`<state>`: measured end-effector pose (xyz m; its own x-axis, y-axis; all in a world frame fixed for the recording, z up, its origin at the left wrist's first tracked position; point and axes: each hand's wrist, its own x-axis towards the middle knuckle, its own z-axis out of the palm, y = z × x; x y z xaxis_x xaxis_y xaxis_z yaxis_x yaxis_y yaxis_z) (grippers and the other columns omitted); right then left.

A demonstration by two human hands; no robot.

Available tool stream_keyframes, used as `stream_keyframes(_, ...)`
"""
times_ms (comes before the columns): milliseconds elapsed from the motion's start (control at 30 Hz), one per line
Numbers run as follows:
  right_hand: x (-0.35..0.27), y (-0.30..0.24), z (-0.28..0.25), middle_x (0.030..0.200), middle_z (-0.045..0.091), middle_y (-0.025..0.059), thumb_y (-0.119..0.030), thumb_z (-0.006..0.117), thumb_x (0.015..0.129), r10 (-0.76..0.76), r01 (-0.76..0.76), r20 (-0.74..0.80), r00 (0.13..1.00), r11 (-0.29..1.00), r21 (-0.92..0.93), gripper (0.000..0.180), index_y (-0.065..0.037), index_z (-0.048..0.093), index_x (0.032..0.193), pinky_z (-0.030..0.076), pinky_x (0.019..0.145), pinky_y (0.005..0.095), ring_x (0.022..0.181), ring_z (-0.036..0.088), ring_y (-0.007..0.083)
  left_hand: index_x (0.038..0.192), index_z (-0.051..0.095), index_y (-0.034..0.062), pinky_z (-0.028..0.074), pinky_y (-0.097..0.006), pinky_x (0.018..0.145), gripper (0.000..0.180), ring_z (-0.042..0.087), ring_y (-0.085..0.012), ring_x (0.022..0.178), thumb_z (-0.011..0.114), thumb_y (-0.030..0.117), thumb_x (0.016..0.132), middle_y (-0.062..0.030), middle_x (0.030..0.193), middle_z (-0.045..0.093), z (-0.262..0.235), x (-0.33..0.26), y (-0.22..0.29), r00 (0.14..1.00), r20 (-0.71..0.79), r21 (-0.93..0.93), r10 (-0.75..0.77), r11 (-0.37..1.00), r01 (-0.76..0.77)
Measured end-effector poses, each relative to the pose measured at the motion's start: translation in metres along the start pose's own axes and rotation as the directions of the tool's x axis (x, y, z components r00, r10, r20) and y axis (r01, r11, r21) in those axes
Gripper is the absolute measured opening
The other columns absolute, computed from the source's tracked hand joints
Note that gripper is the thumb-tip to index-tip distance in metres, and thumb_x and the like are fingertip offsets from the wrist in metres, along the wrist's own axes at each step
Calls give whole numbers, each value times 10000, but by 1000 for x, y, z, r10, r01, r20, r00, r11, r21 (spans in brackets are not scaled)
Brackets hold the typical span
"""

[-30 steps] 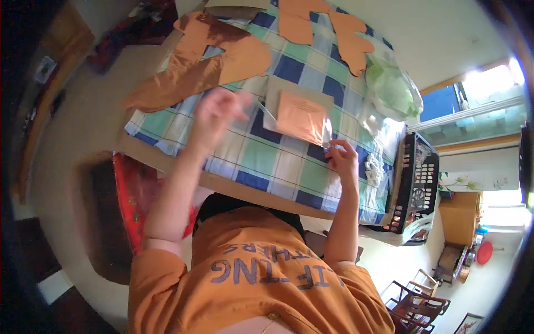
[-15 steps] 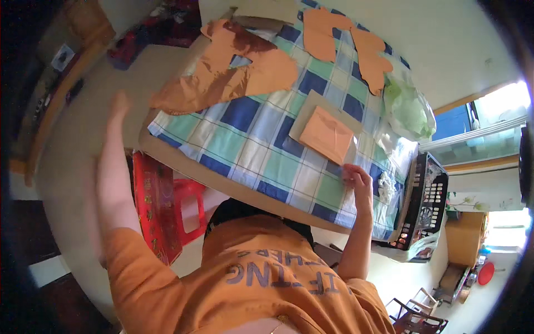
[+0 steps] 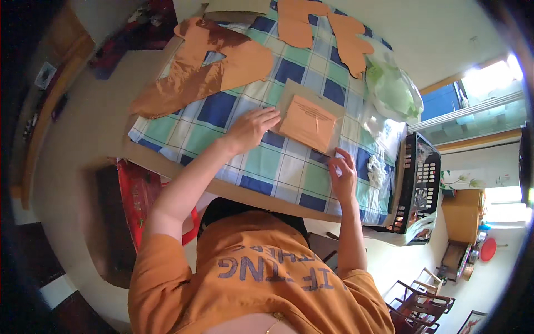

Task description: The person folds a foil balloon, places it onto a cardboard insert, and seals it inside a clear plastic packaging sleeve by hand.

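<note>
A flat clear plastic packet (image 3: 288, 101) lies on the checked tablecloth, with a folded orange sheet (image 3: 307, 123) inside it. Some small dark print shows on the packet's upper part. My left hand (image 3: 251, 129) reaches over the cloth from the left, palm down, its outstretched fingertips at the packet's left edge. By the lower right corner of the packet is my right hand (image 3: 342, 171), fingers bent, thumb and fingers a little apart. Whether its fingertips touch the plastic is hard to make out.
A large shiny orange foil shape (image 3: 233, 58) lies at the far left of the table (image 3: 258, 156). More orange foil shapes (image 3: 347, 42) are at the far side. To the right are a pale green plastic bag (image 3: 392, 92), crumpled white tissue (image 3: 376, 171) and a black basket (image 3: 414, 181). A red stool (image 3: 139, 195) stands left.
My left arm has swung in from the far left, bringing that hand over the table to the packet. My right hand stays near the packet's corner. The whole view has shifted slightly.
</note>
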<state>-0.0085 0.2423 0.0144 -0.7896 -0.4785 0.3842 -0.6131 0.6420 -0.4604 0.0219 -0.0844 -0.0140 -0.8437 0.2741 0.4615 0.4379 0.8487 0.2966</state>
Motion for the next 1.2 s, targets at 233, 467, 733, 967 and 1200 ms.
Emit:
stream_keyframes(233,-7,6,-7,1212,628,132,39,616,773,126,-131,39,991,978,164,136,-40,608,883,452,981,414,1204,555,339,1160,605,29,379,-405,1096,420,467,-310,1294,585,-78,754,-133,1341,545,-2,-8,29,995,69,-163,-76,983,86)
stream_keyframes(467,2,3,-7,1246,626,149,89,569,785,23,-31,55,998,987,155,261,-25,637,1010,426,1023,406,1235,552,330,970,552,59,377,-447,1080,277,461,-285,1298,580,-77,730,-94,1351,536,-1,1,20,998,26,-212,-53,976,57)
stream_keyframes(733,7,1,-10,1208,655,135,86,576,780,-20,7,107,994,992,125,298,-33,656,1041,410,1040,395,1224,566,303,990,546,81,372,-450,1076,337,456,-260,1302,570,-74,691,-61,1351,544,-7,6,15,997,81,-219,0,975,18)
stream_keyframes(967,-3,27,-1,1154,678,133,28,629,830,100,-119,83,992,955,271,125,-6,603,947,451,993,388,1200,588,295,1063,557,96,302,-468,1119,396,416,-277,1332,734,173,717,-107,1400,492,-25,8,19,971,235,-179,48,984,-5)
stream_keyframes(1200,-1,27,0,1089,684,147,58,548,914,204,-224,94,974,859,461,55,22,574,946,462,971,323,1192,588,248,947,538,118,287,-506,1108,293,434,-284,1309,741,274,803,-71,1370,502,-11,3,19,990,137,-189,28,982,-2)
